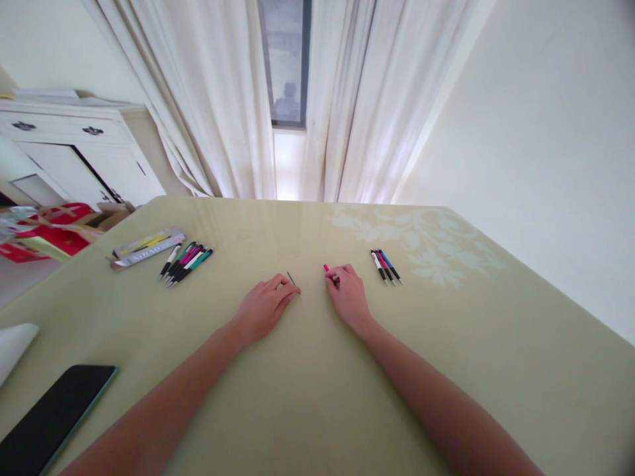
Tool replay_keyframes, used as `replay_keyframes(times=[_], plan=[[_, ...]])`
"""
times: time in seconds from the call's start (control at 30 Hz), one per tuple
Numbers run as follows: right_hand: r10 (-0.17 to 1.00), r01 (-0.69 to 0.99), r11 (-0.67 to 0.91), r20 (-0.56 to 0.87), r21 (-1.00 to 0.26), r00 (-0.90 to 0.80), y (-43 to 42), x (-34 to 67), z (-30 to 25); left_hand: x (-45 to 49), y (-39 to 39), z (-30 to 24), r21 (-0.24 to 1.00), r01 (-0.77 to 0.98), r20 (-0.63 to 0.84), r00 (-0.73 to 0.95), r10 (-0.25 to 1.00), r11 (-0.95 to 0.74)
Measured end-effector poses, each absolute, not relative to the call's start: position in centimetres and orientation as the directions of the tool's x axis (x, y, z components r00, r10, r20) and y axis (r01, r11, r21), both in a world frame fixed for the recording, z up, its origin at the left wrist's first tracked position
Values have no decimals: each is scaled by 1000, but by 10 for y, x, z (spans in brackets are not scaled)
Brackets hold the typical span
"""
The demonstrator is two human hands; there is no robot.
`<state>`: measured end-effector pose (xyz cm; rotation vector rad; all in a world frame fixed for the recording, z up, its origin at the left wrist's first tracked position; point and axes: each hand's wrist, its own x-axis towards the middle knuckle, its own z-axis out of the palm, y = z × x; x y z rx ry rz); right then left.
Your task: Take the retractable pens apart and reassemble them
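Observation:
Near the middle of the table [307,370], my left hand [264,307] pinches a thin dark pen refill [291,278] between its fingertips. A short gap to the right, my right hand [348,297] is closed around a pink pen barrel [326,268]; only its pink end sticks out past the fingers, and the rest is hidden. Beyond my right hand lie three pens [385,267] side by side, with white, pink and blue barrels. Off to the left is a bunch of several pens [186,263] in white, green and purple with black grips.
An opened pen box [149,247] lies behind the left bunch. At the near left are a dark tablet or phone [59,416] and a white sheet [14,344]. Past the left table edge stand red packages [59,231] and a white cabinet [74,145]. Curtains [213,99] hang behind.

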<state>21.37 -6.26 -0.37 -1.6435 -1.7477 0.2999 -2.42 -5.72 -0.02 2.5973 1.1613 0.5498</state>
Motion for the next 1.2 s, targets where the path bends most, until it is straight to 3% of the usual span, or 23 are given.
replay_keyframes(times=[0.2,0.4,0.53,0.67,0.8,1.1,1.2], plan=[[939,825,82,320,-560,123,-64,213,-3,-24,-57,2,377,659,232,613,755,-651],[924,790,141,365,-597,111,-66,211,0,-24,-59,4,364,658,228,624,748,-660],[911,783,187,403,-593,88,-67,210,3,-24,-57,1,435,635,258,591,764,-638],[865,742,382,496,-551,-77,-73,206,8,-22,-57,2,588,567,337,477,812,-577],[779,640,598,538,-482,-322,-79,202,11,-16,-63,10,637,469,346,535,771,-611],[759,542,648,508,-535,-407,-78,203,10,-10,-71,11,651,470,404,451,796,-596],[740,503,672,507,-543,-442,-78,203,10,-12,-71,15,578,485,462,468,753,-656]])
